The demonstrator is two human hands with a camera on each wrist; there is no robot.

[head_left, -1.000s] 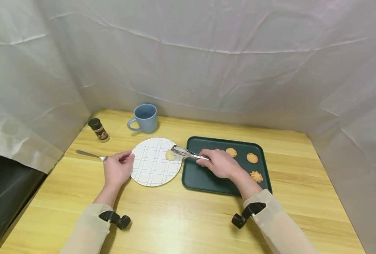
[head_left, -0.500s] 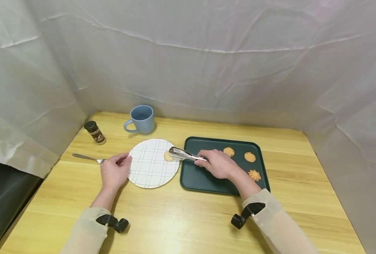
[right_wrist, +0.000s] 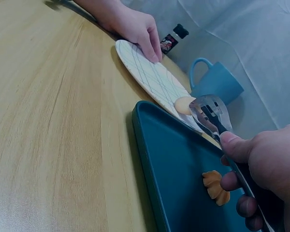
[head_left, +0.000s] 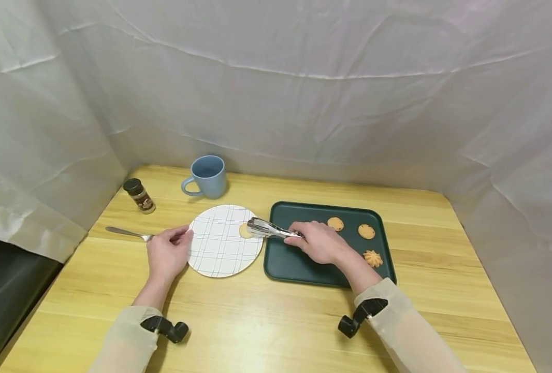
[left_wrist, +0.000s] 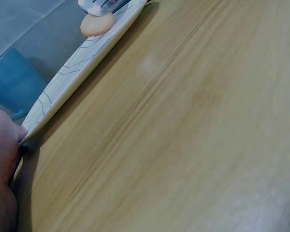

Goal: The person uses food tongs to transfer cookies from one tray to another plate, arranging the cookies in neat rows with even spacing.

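Note:
My left hand pinches the left rim of a round white plate with a thin blue check pattern; in the right wrist view its thumb lies over the rim. With my right hand I grip metal tongs, their slotted heads pointing left over the plate's right side. A pale round cookie sits at the tips of the tongs, close over the plate surface. Beneath my right hand lies a dark green tray. A star-shaped cookie and round cookies rest on it.
Behind the plate stands a blue mug, its handle to the left. A dark-capped spice jar is at the back left. Partly behind my left hand lies a metal fork or spoon. Grey-white cloth hangs behind the wooden table.
The head view has shifted slightly, so everything appears a little further left. Both hands, the tongs and the cookie keep nearly the same places relative to the plate.

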